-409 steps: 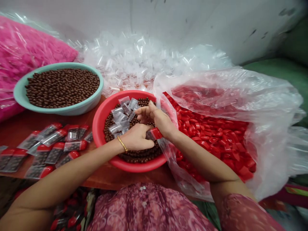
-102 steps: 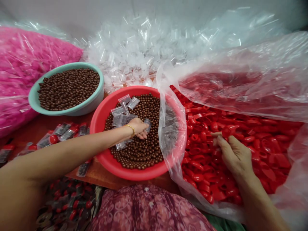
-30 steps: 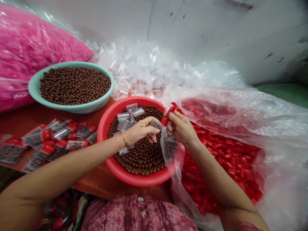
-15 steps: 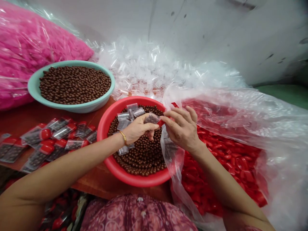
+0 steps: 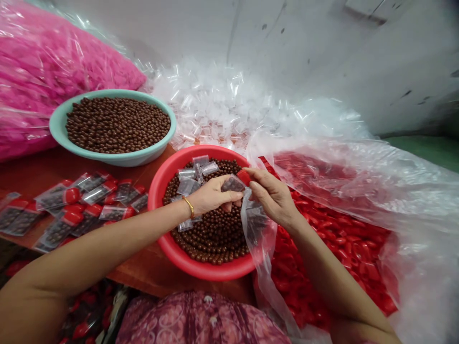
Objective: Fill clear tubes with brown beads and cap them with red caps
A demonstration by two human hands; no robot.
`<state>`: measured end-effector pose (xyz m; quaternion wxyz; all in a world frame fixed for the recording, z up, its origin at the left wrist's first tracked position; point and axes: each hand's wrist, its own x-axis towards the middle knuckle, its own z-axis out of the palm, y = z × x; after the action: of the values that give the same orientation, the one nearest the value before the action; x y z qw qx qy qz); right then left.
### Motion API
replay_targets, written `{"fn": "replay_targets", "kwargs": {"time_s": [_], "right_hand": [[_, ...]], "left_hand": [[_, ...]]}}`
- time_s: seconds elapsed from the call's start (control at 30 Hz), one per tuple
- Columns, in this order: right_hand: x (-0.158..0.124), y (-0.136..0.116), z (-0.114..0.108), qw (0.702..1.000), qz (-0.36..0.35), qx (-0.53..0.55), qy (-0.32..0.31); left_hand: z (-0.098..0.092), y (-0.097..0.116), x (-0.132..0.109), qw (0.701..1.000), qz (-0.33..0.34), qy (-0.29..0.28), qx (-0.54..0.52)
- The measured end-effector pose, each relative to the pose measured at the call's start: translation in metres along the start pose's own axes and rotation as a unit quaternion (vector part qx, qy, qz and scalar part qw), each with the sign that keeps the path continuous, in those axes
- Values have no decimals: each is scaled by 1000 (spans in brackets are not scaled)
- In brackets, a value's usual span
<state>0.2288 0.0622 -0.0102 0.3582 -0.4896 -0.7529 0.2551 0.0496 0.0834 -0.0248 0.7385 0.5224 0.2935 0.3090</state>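
Over the red basin (image 5: 163,248) of brown balls (image 5: 222,239), my left hand (image 5: 211,193) is closed on a small clear container (image 5: 232,184) with dark balls inside. My right hand (image 5: 270,193) pinches a red cap (image 5: 244,177) at the container's right end. Several clear containers (image 5: 188,186) lie on the balls, left of my left hand. The plastic bag's edge (image 5: 253,215) hangs over the basin's right rim, just below my right fingers.
A teal basin (image 5: 59,126) of brown balls stands at the back left. Capped containers (image 5: 86,210) lie on the left. Red caps (image 5: 344,243) fill an open bag on the right. Clear containers (image 5: 222,110) are heaped behind; a pink-filled bag (image 5: 64,62) is far left.
The red cap now shows at the container's end, and my right hand's fingers have come closer together around it. The whole view has shifted slightly.
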Motion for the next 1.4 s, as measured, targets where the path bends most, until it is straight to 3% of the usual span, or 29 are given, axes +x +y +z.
{"fn": "replay_targets", "kwargs": {"time_s": [0.33,0.53,0.7,0.83,1.0,1.13,1.2,1.27,1.33,1.4], "right_hand": [[-8,-6,19,1000,1,22,4],[-16,-5,22,990,-122,-76,9],[-23,-2,17,958,-242,-150,17],[-30,2,25,946,-266,-187,23],[-32,-3,22,967,-190,-168,23],[-14,-11,14,997,-43,-13,64],[-2,-14,19,987,75,115,84],[9,-17,30,959,161,224,64],[16,-19,41,942,186,278,36],[18,-20,48,944,177,279,22]], "left_hand": [[3,1,-3,994,-19,-2,110],[5,1,-8,986,-50,26,158],[6,3,-11,985,-87,-24,150],[3,3,-11,978,-124,-50,162],[3,1,-10,981,-113,-73,140],[5,0,-5,982,-89,-104,129],[6,-1,-4,972,-68,-130,182],[6,-3,-4,957,-31,-137,254],[6,-4,-6,943,2,-123,309],[7,-6,-9,932,10,-105,347]]}}
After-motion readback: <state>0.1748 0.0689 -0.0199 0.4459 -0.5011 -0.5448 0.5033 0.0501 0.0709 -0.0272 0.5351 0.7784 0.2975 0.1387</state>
